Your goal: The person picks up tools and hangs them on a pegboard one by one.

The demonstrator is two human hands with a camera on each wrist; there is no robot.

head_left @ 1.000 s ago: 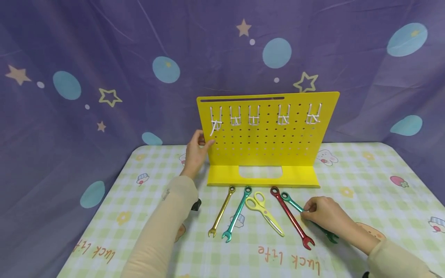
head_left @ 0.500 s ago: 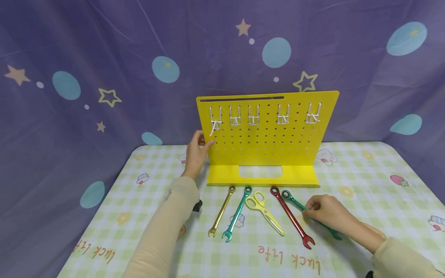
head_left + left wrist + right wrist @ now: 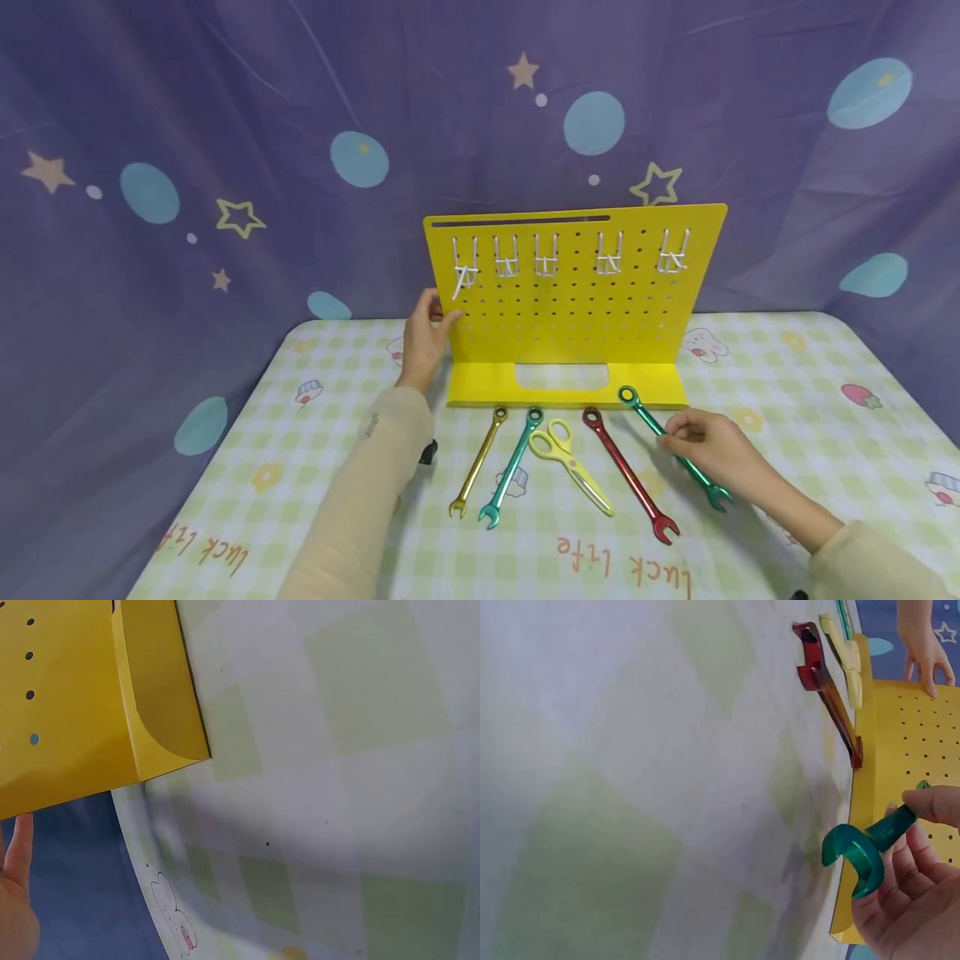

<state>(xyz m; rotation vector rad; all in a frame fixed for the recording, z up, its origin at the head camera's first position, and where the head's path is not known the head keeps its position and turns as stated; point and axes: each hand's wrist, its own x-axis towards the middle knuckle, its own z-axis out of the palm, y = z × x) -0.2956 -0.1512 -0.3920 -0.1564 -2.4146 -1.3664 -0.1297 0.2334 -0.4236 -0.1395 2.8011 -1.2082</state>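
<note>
My left hand (image 3: 425,337) holds the left edge of a yellow pegboard (image 3: 566,337), the thumb in front and the other fingers behind. Between thumb and fingers, my right hand (image 3: 712,442) pinches a green ratchet wrench (image 3: 697,472) around its middle. The wrench is raised off the table and tilted. Its ring end overlaps the front lip of the pegboard's base in the head view, while the open end (image 3: 862,859) points toward the right wrist camera. Several white wire hooks (image 3: 546,260) hang in a row across the pegboard's upper part, without tools on them.
Before the pegboard lie a gold wrench (image 3: 478,462), another green wrench (image 3: 512,471), yellow scissors (image 3: 572,467) and a red wrench (image 3: 628,475). They rest on a checked tablecloth (image 3: 337,450). Behind the table hangs a purple curtain (image 3: 262,100).
My right hand has lifted the green wrench off the tablecloth and carried it slightly toward the pegboard. The left hand stays on the pegboard's edge. The head view has shifted slightly.
</note>
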